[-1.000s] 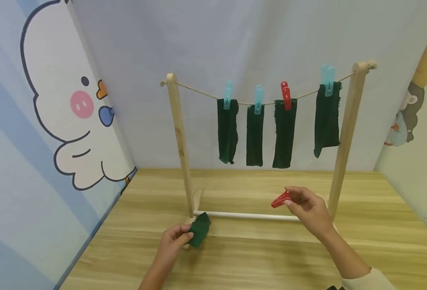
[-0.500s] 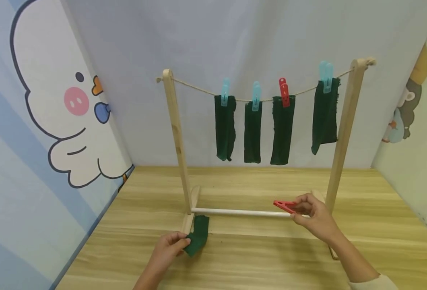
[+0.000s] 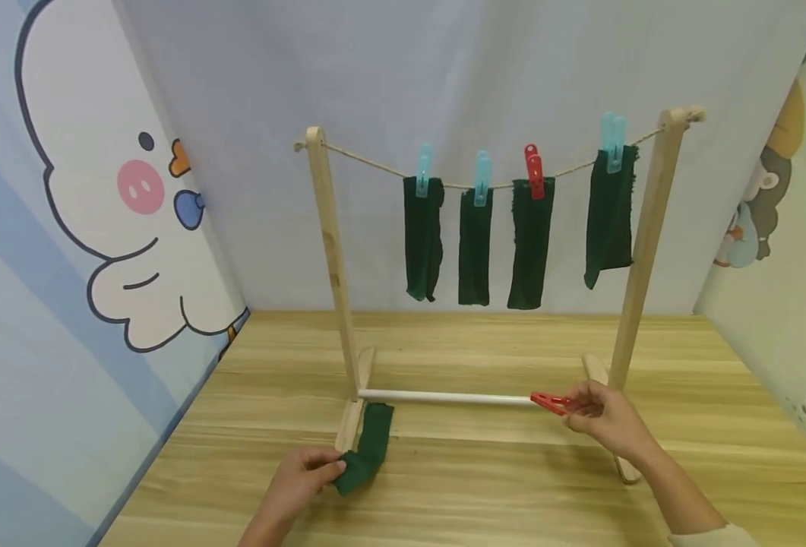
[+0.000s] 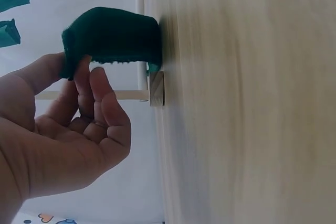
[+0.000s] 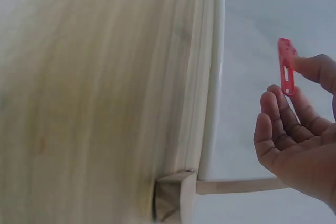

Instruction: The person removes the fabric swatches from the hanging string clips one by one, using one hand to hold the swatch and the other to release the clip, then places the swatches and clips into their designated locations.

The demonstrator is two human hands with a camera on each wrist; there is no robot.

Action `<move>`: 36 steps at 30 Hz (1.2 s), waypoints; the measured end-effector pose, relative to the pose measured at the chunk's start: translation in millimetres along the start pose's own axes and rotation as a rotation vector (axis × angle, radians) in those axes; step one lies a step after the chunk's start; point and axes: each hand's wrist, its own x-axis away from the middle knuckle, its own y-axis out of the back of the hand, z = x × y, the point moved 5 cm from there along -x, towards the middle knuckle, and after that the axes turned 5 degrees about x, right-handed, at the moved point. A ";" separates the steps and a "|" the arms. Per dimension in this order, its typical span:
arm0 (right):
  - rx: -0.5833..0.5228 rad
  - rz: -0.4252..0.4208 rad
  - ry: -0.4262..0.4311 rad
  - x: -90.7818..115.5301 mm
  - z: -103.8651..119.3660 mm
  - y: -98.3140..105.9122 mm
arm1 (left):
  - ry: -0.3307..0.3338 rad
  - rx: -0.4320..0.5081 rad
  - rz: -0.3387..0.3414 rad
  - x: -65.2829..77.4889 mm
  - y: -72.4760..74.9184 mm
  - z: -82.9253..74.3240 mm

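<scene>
My left hand (image 3: 300, 482) pinches one end of a dark green cloth strip (image 3: 373, 441) between thumb and fingers. In the left wrist view the cloth (image 4: 118, 32) arches from the fingertips, its far end down at the table by the rack's foot. My right hand (image 3: 608, 422) holds a red clothespin (image 3: 549, 402) above the table, near the rack's right post. The right wrist view shows the clothespin (image 5: 286, 66) pinched at the fingertips. Behind, several green strips hang from a rope (image 3: 365, 158), held by light blue clothespins (image 3: 482, 178) and one red clothespin (image 3: 535, 172).
A wooden rack stands on the wood-grain table (image 3: 471, 479), with a left post (image 3: 332, 258), a right post (image 3: 645, 258) and a white crossbar (image 3: 444, 396) low between them. A cartoon-printed wall (image 3: 129, 228) borders the left side; a pale backdrop hangs behind.
My left hand has drawn its end of the green cloth down and to the left, and the strip lies more stretched out. My right hand has lowered and shifted right with the red clothespin.
</scene>
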 end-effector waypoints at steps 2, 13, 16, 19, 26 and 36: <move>0.012 0.017 -0.025 0.4 -5.5 0.0 | -0.008 -0.010 0.019 2.0 0.9 0.7; -0.012 0.074 -0.169 5.2 -33.2 0.9 | -0.028 -0.075 0.193 9.9 0.5 8.8; 0.001 0.080 -0.180 4.2 -37.2 0.6 | -0.011 -0.072 0.227 11.1 1.0 10.0; 0.038 0.101 -0.173 2.5 -40.0 0.9 | 0.020 -0.092 0.256 11.9 1.5 12.5; 0.053 0.173 -0.163 -3.5 -45.6 1.9 | 0.101 -0.131 0.303 14.3 -0.1 16.0; 0.106 0.208 -0.129 -15.4 -45.3 2.7 | 0.146 -0.136 0.314 17.7 -3.0 14.9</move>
